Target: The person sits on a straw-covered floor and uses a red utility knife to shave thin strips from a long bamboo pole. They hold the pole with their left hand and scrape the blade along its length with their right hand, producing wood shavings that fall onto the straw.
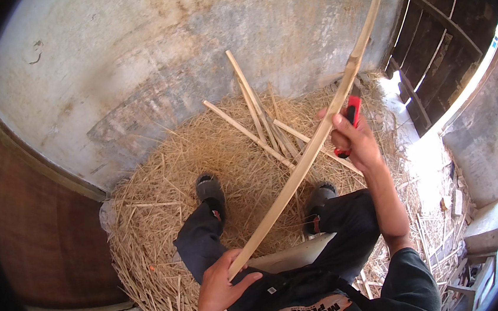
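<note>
A long pale split bamboo strip (299,182) slants from my lap up to the far right, with a node near its upper part. My left hand (224,286) is closed round its lower end beside my thigh, the thumb stretched out. Farther up the strip, my right hand (355,140) grips a red and black utility knife (352,114). The knife's dark blade points up beside the strip. Some fingers of my right hand reach behind the strip, so their hold is partly hidden.
Several cut bamboo strips (251,133) lie on the straw-like shavings (154,223) past my feet. A stained wall (152,63) rises beyond them. At the left is a brown door panel (41,221); dark slatted boards (440,38) stand at the far right, near concrete blocks (482,233).
</note>
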Demonstrator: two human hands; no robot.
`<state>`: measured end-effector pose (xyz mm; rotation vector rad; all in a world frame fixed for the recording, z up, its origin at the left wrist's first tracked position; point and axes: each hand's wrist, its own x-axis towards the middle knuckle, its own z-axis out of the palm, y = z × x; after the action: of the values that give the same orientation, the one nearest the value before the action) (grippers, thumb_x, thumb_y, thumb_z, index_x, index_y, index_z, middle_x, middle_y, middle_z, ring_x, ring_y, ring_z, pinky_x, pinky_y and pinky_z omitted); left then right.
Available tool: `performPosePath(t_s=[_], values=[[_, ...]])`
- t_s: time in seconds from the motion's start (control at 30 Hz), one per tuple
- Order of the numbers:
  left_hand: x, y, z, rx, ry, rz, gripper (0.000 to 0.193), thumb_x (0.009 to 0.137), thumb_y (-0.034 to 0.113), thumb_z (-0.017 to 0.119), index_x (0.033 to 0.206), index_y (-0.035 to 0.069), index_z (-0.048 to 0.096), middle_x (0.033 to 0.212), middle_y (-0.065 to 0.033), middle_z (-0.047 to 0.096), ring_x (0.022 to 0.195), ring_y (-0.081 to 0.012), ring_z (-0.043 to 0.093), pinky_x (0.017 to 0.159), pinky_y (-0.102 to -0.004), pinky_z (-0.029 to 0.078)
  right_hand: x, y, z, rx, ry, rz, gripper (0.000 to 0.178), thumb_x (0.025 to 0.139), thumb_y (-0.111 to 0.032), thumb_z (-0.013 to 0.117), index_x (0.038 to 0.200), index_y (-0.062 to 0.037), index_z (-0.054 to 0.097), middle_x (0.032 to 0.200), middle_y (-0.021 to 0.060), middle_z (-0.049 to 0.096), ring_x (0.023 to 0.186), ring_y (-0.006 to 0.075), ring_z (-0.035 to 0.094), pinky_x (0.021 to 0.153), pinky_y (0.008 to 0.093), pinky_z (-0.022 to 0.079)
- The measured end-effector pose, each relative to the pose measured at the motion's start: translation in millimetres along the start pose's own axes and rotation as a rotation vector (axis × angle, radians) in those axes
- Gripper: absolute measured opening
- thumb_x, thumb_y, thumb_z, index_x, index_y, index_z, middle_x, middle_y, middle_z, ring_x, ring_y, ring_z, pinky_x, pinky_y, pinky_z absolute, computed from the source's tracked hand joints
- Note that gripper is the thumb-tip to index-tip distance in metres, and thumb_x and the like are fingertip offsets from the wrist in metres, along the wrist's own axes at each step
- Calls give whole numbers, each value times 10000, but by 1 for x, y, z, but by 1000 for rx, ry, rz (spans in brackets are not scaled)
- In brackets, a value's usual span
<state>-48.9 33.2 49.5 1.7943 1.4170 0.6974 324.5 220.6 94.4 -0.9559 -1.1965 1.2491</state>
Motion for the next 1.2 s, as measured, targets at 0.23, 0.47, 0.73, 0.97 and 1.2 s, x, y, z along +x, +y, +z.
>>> performPosePath(t_s=[0.23, 0.47, 0.73, 0.97, 1.2], values=[[-15, 5, -36, 32, 17, -151, 332, 856, 259, 955, 988, 33, 751, 673, -87, 672, 561, -200, 636, 575, -330, 509, 15, -17, -19, 55, 113, -81, 445, 1125, -362, 649, 1384, -2, 686, 710, -106, 388, 543, 29, 284, 513, 257, 222], [9, 9, -18, 1, 147, -75, 305, 874, 231, 939, 916, 9, 733, 644, -115, 611, 525, -199, 532, 532, -345, 440, 14, -38, -9, -82, 298, -245, 529, 1124, -411, 611, 1452, 3, 625, 943, 5, 660, 532, 33, 321, 491, 235, 245], [38, 47, 27, -191, 238, -25, 308, 871, 177, 942, 908, -7, 698, 628, -27, 564, 572, -67, 491, 532, -272, 385, -61, 35, 30, -580, 144, -696, 372, 1069, -413, 679, 1180, -58, 668, 929, 34, 722, 628, 126, 617, 551, 297, 486], [46, 73, 38, -311, 260, -12, 358, 842, 165, 965, 984, -9, 686, 678, 12, 565, 622, -35, 472, 565, -243, 406, -101, 42, 67, -870, -120, -790, 428, 805, -336, 925, 1124, -102, 762, 817, 9, 678, 627, 194, 676, 551, 326, 520], [51, 84, 43, -352, 286, 26, 350, 863, 163, 954, 1014, -8, 689, 703, 23, 569, 653, -25, 474, 559, -235, 392, -103, 37, 72, -952, -150, -831, 440, 799, -334, 916, 1139, -90, 780, 794, 0, 672, 592, 171, 646, 534, 311, 497]])
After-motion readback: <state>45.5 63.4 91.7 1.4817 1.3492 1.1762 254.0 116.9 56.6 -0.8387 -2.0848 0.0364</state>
